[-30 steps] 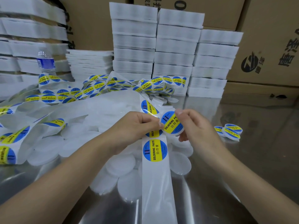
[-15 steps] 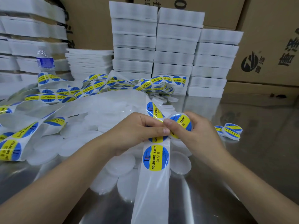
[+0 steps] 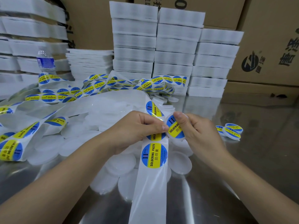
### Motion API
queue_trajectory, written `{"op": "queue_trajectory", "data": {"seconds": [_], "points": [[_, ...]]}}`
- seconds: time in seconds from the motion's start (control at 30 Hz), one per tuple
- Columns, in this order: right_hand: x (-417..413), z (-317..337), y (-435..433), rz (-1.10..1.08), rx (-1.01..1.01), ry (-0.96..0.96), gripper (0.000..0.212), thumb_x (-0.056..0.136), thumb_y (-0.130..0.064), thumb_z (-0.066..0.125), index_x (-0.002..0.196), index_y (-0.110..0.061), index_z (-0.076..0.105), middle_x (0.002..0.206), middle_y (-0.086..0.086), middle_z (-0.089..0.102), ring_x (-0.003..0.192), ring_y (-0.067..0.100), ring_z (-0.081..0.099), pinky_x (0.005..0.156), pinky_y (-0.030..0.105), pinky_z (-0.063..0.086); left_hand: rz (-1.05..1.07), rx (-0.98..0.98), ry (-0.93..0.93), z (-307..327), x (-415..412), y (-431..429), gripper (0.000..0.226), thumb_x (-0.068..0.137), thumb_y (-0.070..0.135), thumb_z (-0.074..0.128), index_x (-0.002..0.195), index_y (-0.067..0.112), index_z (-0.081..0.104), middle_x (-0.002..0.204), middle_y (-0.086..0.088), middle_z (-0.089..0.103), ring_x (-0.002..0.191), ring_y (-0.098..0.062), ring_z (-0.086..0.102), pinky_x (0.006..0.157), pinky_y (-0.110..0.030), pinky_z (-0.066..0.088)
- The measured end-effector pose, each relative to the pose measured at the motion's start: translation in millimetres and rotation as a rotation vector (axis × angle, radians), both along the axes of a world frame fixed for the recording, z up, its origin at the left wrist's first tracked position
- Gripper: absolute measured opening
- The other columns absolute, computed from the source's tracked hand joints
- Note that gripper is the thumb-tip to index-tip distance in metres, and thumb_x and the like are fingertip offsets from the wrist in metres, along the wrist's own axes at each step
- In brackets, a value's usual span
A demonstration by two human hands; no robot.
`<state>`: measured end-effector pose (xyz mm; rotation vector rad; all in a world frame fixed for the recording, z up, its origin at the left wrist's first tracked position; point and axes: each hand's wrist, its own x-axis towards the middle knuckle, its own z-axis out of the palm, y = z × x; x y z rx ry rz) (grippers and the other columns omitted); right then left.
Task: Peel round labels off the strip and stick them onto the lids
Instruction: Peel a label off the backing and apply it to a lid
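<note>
A white backing strip [image 3: 153, 183] with round blue and yellow "SOLDERING PASTE" labels runs from the bottom centre up between my hands. My left hand [image 3: 137, 131] pinches the strip just above one full label [image 3: 154, 155]. My right hand [image 3: 197, 133] grips a white lid [image 3: 175, 129] that bears a label, its thumb pressing on the label's top. Plain white lids [image 3: 121, 162] lie heaped on the steel table under and left of my hands. Two labelled lids [image 3: 231, 130] sit to the right.
More label strip [image 3: 100, 88] loops in a tangle across the table's back and left. Stacks of white foam trays [image 3: 174, 50] and cardboard boxes [image 3: 267, 46] stand behind. A water bottle [image 3: 45, 60] is at the back left. Bare steel table [image 3: 250, 167] shows on the right.
The label that my right hand pinched free of the strip a second ago now lies on a lid in that hand, under its thumb. My left hand keeps its pinch on the strip.
</note>
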<state>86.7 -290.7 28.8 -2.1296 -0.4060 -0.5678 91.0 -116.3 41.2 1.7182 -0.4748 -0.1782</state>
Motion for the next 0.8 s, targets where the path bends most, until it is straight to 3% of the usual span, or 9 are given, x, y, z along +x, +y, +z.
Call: {"op": "queue_trajectory", "data": {"seconds": [0.13,0.33,0.4,0.47,0.67,0.8], "points": [[0.6,-1.1,-0.6,-0.007,0.002,0.013,0.066,0.082,-0.058,0.034,0.067,-0.001,0.062,0.06,0.015,0.056,0.052,0.011,0.04,0.053,0.027,0.033,0.06,0.014,0.017,-1.5,1.6,0.1,0.014,0.081,0.021,0.069,0.071,0.023,0.078,0.077,0.0,0.073,0.071,-0.012,0.062,0.076,-0.03,0.045],[-0.3,-1.4,-0.4,-0.016,-0.008,0.013,0.064,0.082,-0.059,0.032,0.059,-0.006,0.058,0.057,0.014,0.053,0.051,0.012,0.039,0.053,0.031,0.034,0.061,-0.01,0.008,0.5,-1.9,-1.8,0.023,0.081,0.021,0.07,0.058,0.025,0.074,0.058,0.011,0.067,0.045,0.004,0.054,0.042,-0.006,0.037],[-1.6,-1.0,0.0,-0.035,-0.047,0.017,0.064,0.082,-0.06,0.031,0.057,-0.005,0.052,0.056,0.015,0.05,0.053,0.017,0.039,0.054,0.035,0.035,0.037,0.004,-0.014,0.3,-2.7,-2.7,0.015,0.065,0.039,0.075,0.057,0.025,0.073,0.06,0.01,0.066,0.051,0.002,0.056,0.049,-0.007,0.042],[-3.0,-0.5,0.7,-0.052,-0.084,0.022,0.066,0.081,-0.061,0.028,0.056,-0.004,0.047,0.056,0.018,0.049,0.055,0.023,0.04,0.054,0.038,0.036,0.039,0.028,-0.032,-1.8,-1.1,-2.6,0.024,0.051,0.049,0.074,0.054,0.025,0.07,0.062,0.008,0.064,0.057,-0.002,0.057,0.057,-0.011,0.048],[-3.8,0.7,-0.3,-0.062,-0.08,-0.013,0.068,0.083,-0.059,0.027,0.057,0.001,0.043,0.057,0.021,0.048,0.059,0.033,0.043,0.055,0.04,0.037,0.037,0.05,-0.054,-5.5,3.3,-1.2,0.022,0.053,0.049,0.072,0.058,0.028,0.073,0.066,0.008,0.07,0.061,-0.002,0.063,0.061,-0.013,0.05],[-2.6,0.3,-1.7,-0.044,-0.021,0.006,0.07,0.083,-0.061,0.027,0.061,0.003,0.047,0.055,0.017,0.049,0.057,0.027,0.045,0.054,0.035,0.035,0.033,0.027,-0.039,-4.3,2.4,-1.8,0.022,0.058,0.048,0.069,0.064,0.028,0.077,0.07,0.007,0.073,0.062,-0.001,0.063,0.058,-0.011,0.048]]}}
